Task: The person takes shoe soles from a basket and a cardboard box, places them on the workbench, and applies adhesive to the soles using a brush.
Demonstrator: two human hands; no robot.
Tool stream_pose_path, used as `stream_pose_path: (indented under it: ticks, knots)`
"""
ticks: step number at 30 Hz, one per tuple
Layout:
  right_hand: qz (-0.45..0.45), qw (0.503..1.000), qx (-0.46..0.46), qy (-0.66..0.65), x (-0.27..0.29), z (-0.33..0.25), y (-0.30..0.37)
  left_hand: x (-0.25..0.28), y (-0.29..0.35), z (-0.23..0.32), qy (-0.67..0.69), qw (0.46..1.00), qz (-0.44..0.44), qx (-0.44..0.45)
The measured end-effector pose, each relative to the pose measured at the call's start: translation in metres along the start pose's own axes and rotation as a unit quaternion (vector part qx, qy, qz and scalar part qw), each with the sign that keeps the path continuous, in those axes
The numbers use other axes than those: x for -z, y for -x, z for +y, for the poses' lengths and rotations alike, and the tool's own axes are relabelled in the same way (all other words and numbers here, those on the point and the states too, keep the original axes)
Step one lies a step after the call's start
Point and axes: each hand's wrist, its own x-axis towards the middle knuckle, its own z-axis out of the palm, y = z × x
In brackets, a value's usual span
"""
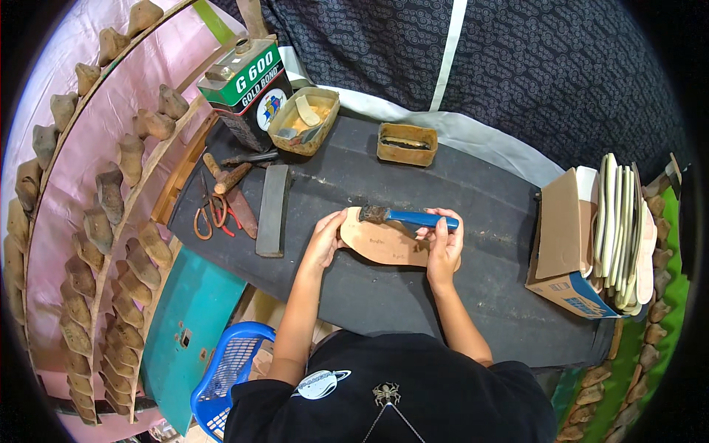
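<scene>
A tan shoe insole point(380, 246) lies sideways in front of me, above the dark worktable point(354, 295). My left hand point(325, 238) is closed on its left end, fingers at the edge. My right hand point(444, 247) is closed round the blue handle of a brush point(413, 218), near the insole's right end. The brush lies level across the far side of the insole. Its dark, caked bristle end is at the insole's left end, close to my left fingers. A darker patch shows on the insole below the handle.
A grey rectangular block point(273, 214), scissors point(217, 210) and a hammer point(229, 177) lie at left. Behind them stand a green-and-black can point(247, 96) and two tubs, one being a small brown tub point(407, 145). A cardboard box point(565, 229) of soles stands right. Shoe lasts point(109, 193) line racks.
</scene>
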Motion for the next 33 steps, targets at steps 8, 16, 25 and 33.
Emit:
stream_pose_path:
  ticks: [8,16,25,33]
  knots:
    - [-0.008,0.997,0.031,0.066,0.01,-0.009,-0.004,-0.001,0.001,0.0,-0.029,0.999,0.023,-0.004]
    - [0.011,0.978,0.167,0.125,0.038,-0.012,-0.012,-0.002,-0.002,-0.002,-0.041,0.998,0.038,-0.007]
    - [-0.037,0.992,0.106,0.055,0.01,0.0,0.003,-0.004,0.0,-0.002,-0.034,0.999,0.034,-0.01]
    - [-0.029,0.994,0.088,0.057,0.014,0.001,-0.004,-0.001,-0.001,-0.003,-0.048,0.998,0.029,-0.009]
